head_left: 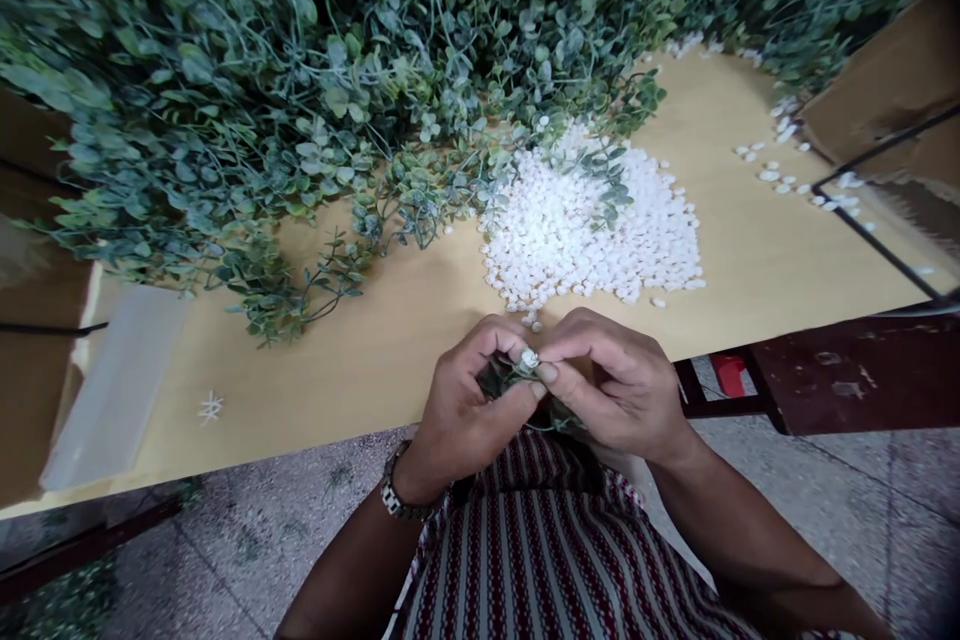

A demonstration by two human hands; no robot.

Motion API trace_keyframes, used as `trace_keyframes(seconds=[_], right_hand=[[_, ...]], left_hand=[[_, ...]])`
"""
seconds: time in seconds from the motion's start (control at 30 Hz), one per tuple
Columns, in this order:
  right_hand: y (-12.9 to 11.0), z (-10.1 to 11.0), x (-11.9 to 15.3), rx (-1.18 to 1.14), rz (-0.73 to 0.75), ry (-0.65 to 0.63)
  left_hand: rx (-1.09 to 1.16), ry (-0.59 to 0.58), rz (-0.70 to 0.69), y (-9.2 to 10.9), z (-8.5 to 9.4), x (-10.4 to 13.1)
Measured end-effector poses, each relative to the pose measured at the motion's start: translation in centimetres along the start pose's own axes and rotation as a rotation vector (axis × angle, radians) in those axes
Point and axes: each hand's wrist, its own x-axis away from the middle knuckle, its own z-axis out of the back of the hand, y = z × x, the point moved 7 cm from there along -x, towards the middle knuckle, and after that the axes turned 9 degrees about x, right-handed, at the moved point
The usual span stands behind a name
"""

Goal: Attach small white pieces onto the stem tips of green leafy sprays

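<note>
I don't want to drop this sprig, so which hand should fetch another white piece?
Probably your right hand: it lines up with most of the white pile, while your left hand supports the leafy sprig.

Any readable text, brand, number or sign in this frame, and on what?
None that I can read.
Wristwatch: any dial marking is not visible, only the band shows clearly.
Cardboard at right: no legible print.
Clear tape strip: no legible print.
</note>
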Motion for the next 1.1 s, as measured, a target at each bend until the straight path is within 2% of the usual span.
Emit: trace_keyframes(seconds=[0.1,0.3,0.47,0.53,0.63,0.73,0.83,0.9,0.97,1.1], right_hand=[[-0.5,-0.1,0.5,0.062,0.046,0.026],[-1.3,-0.4,1.1,0.106,0.07,0.091],[-0.5,0.2,0.3,0.095,0.067,0.02],[0.7,0.7,-0.5,0.228,-0.018,-0.017],[2.2,0.5,-1.3,0.51,-0.138,-0.179],[2.4,-0.2,-1.5,0.654,-0.145,-0.241],[2.4,-0.7,-1.3,0.679,-0.149,-0.263],[2.4,-0.6,-1.1,0.631,-0.171,-0.253],[2.3,-0.1,-0.9,0.469,-0.204,-0.214],[1.7,0.1,-0.6,-0.109,-0.265,-0.181]], left_hand=[[-0.074,0.048,-0.037,0.2,0.2,0.2],[0.062,0.037,-0.091,-0.6,0.5,0.9],[0.139,0.1,-0.025,-0.9,1.2,0.9],[0.149,0.142,0.006,-1.0,1.6,0.8],[0.148,0.184,0.019,-1.0,2.0,0.7],[0.129,0.197,0.004,-1.0,2.1,0.6],[0.117,0.191,-0.005,-1.1,2.1,0.5],[0.113,0.19,-0.004,-1.1,2.1,0.5],[0.099,0.183,-0.007,-1.1,2.1,0.4],[0.058,0.147,-0.068,-0.6,1.7,0.3]])
